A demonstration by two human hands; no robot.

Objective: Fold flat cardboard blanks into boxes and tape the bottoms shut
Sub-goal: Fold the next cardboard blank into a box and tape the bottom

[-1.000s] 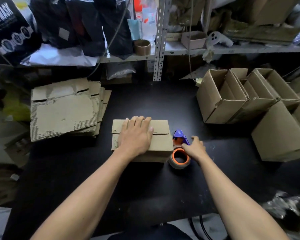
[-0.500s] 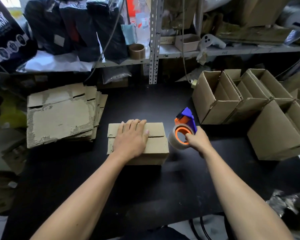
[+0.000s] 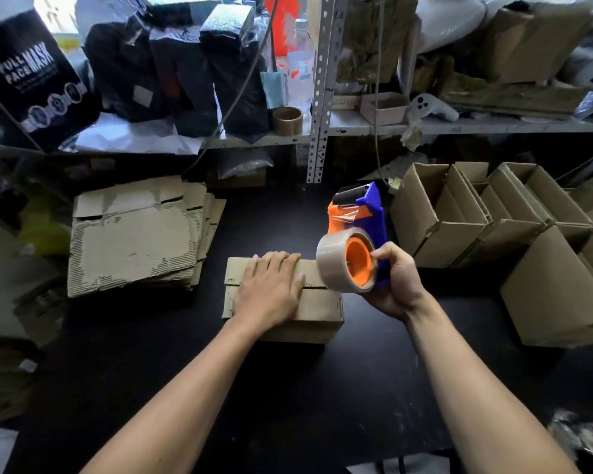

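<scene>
- A folded cardboard box (image 3: 308, 309) stood near the middle of the black surface (image 3: 288, 398), with its bottom flaps turned up and closed; the seam between the flaps ran from left to right.
- The left hand (image 3: 271, 289) lay flat on top of the flaps, its fingers (image 3: 281, 261) straight and close together, covering the left part of the seam.
- The right hand (image 3: 396, 283) held a tape dispenser (image 3: 363, 234) in the air just beside the right end of the box, the fingers curled around its blue handle; the dispenser was not touching the box.
- The brown tape roll (image 3: 336, 260) on its orange hub hid the far right corner of the box.
- A stack of flat cardboard blanks (image 3: 134, 241) lay on the surface to the left, well apart from the box.
- Several open finished boxes (image 3: 476, 213) stood together on the right side, lying on their sides.
- Behind the surface, a metal shelf (image 3: 459, 126) carried black bags (image 3: 185, 63), a plastic bottle (image 3: 300, 63), an empty tape core (image 3: 287, 120) and a white controller (image 3: 428, 106).
</scene>
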